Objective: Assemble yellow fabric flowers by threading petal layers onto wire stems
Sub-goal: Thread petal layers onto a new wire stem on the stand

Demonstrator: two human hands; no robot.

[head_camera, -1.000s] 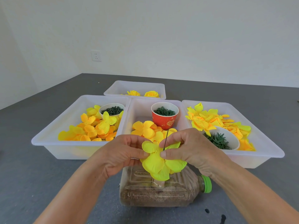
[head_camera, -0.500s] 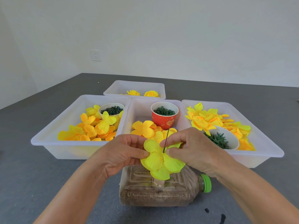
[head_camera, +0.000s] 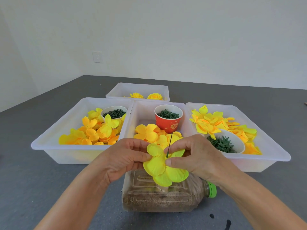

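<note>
A bright yellow fabric petal layer (head_camera: 163, 170) sits on a thin dark green wire stem (head_camera: 169, 144) that pokes up through its centre. My left hand (head_camera: 123, 161) pinches the layer's left edge between thumb and fingers. My right hand (head_camera: 192, 156) pinches the layer at the wire, thumb and forefinger either side of the stem. Both hands hover above a plastic bottle (head_camera: 161, 195) lying on its side, filled with brown grit; a peg stands up from it under the petals.
Three white trays stand side by side behind the hands: left tray (head_camera: 49, 145) with orange-yellow petals and a white cup of green parts, middle tray (head_camera: 141, 112) with a red cup (head_camera: 168, 119) of green rings, right tray (head_camera: 272, 146) with petals and a white bowl of green calyxes. A far tray (head_camera: 137, 87) holds finished flowers.
The petal layer has slid a little lower on the wire, so more stem shows above it. My right thumb and forefinger shifted down along the stem. The left hand hardly moved.
</note>
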